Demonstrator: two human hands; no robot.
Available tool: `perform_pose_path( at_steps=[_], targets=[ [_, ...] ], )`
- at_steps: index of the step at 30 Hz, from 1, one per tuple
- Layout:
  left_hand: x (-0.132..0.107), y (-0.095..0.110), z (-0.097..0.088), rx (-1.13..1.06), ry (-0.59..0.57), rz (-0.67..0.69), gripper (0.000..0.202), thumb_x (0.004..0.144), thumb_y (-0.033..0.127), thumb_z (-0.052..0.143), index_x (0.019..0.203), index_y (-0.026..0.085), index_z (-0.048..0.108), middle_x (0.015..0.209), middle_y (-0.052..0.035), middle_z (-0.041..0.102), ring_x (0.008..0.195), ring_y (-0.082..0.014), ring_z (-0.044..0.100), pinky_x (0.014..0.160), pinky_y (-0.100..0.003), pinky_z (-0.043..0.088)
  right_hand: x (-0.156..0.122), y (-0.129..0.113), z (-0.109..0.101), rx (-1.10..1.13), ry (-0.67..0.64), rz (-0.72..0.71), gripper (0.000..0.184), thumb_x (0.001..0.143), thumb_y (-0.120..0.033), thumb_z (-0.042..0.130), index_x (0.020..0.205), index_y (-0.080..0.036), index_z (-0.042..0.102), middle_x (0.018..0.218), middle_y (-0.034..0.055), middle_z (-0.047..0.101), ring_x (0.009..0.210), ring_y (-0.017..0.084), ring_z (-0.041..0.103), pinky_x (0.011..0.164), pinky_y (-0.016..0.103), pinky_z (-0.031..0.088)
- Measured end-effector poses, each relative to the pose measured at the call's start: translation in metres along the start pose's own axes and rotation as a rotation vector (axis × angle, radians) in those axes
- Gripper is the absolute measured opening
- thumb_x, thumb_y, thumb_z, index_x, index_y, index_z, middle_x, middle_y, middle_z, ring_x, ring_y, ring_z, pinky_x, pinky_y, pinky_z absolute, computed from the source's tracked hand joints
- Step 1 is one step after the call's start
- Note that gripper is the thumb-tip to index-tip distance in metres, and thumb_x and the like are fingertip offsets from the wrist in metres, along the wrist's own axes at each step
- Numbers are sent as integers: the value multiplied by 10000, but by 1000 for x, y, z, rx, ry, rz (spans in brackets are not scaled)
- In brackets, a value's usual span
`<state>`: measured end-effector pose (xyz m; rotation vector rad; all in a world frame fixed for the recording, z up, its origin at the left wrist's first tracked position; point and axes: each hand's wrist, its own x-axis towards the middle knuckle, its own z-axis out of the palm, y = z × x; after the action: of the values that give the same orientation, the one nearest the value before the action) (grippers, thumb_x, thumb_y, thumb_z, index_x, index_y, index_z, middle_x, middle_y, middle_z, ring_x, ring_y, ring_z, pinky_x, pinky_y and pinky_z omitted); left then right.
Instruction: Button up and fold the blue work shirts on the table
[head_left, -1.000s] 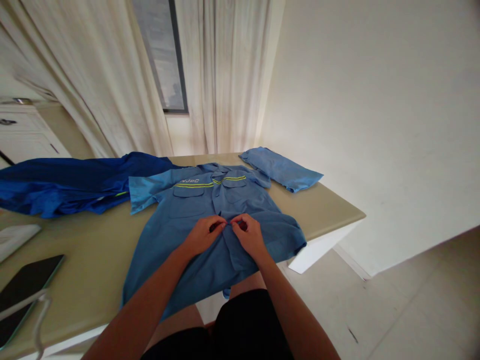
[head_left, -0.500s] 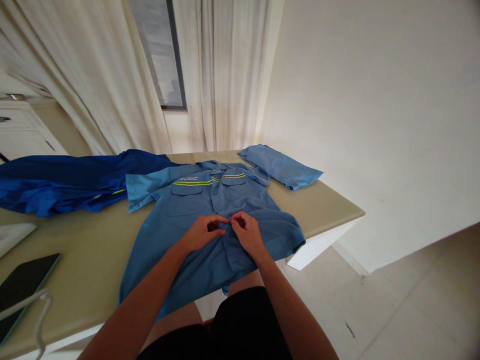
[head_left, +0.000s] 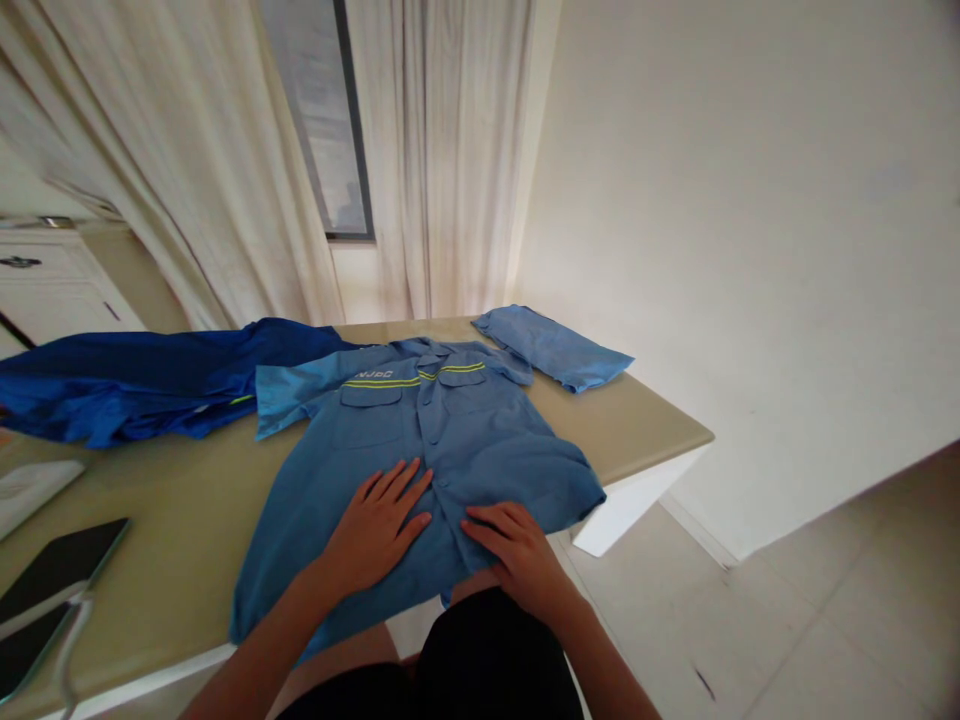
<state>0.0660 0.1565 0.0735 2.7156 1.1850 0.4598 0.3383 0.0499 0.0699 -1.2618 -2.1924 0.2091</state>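
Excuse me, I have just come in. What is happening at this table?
A person's left hand and right hand rest on a short-sleeved blue shirt, either side of its front placket. The shirt lies front-up, its hem overhanging the table. A darker blue garment lies to the left; another blue garment, far right.
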Motion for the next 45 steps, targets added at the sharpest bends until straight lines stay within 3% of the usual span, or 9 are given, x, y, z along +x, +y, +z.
perform_pose_path(
  at_steps=[4, 8, 10, 17, 25, 30, 34, 39, 45],
  targets=[
    [-3, 3, -14, -51, -124, 32, 550, 1034, 596, 378, 1543, 404, 464, 1641, -49, 432, 1489, -293, 413, 1205, -505, 307, -13, -13, -3, 26, 6, -9, 447, 954, -139, 527, 1351, -300, 656, 1209, 78, 731, 1063, 255, 637, 963, 432, 518],
    [45, -11, -30, -140, -19, -80, 522, 1039, 565, 381, 1424, 289, 601, 1485, -96, 598, 1360, -288, 548, 1139, -484, 398, -9, -28, -14, -34, -215, -35, 218, 1011, -346, 580, 1144, -276, 738, 1013, 68, 749, 927, 239, 679, 833, 353, 530],
    [75, -25, -30, -111, 63, -137, 556, 1029, 568, 407, 1440, 238, 584, 1527, -131, 557, 1390, -327, 521, 1147, -517, 384, -3, -28, -21, -2, -272, -57, 291, 1005, -499, 598, 1109, -269, 743, 956, 56, 745, 875, 222, 691, 784, 319, 521],
    [115, -49, 9, 54, 53, -216, 670, 1003, 609, 389, 1559, 241, 460, 1651, -144, 392, 1533, -367, 336, 1224, -601, 223, 72, 11, -44, 84, 27, 105, 326, 1038, -501, 543, 1172, -257, 711, 1053, 81, 739, 964, 226, 686, 874, 344, 511],
    [95, -40, 22, 79, 93, -225, 712, 1005, 623, 356, 1619, 262, 358, 1674, -105, 357, 1546, -358, 306, 1243, -598, 189, 260, 110, 18, -17, 77, 375, 303, 1031, -341, 561, 1283, -189, 631, 1190, 97, 720, 1051, 200, 670, 976, 324, 480],
    [93, -40, 23, 74, 125, -208, 650, 990, 615, 428, 1581, 344, 423, 1653, -81, 408, 1526, -360, 338, 1243, -612, 184, 342, 148, 42, -211, 104, 483, 422, 1015, -420, 566, 1328, -142, 614, 1307, 168, 654, 1230, 254, 581, 1068, 358, 418],
    [94, -38, 23, 77, 150, -207, 640, 983, 610, 448, 1575, 367, 426, 1643, -73, 424, 1514, -361, 351, 1243, -627, 183, 373, 164, 59, -259, 73, 436, 488, 929, -405, 684, 1359, -187, 613, 1350, 161, 625, 1247, 303, 547, 1057, 414, 411],
    [94, -35, 20, 65, 111, -221, 655, 990, 590, 453, 1595, 346, 396, 1646, -88, 413, 1513, -375, 341, 1241, -664, 168, 383, 168, 87, -282, -31, 222, 346, 959, -199, 551, 1267, -231, 706, 1288, 109, 688, 1248, 278, 552, 1097, 430, 350],
    [92, -32, 20, 69, 102, -226, 662, 977, 558, 500, 1598, 359, 390, 1647, -72, 412, 1504, -372, 353, 1249, -645, 188, 385, 166, 89, -223, -142, 117, 299, 1014, -394, 563, 1174, -233, 758, 1122, 96, 764, 1108, 261, 659, 1037, 384, 410]
  ],
)
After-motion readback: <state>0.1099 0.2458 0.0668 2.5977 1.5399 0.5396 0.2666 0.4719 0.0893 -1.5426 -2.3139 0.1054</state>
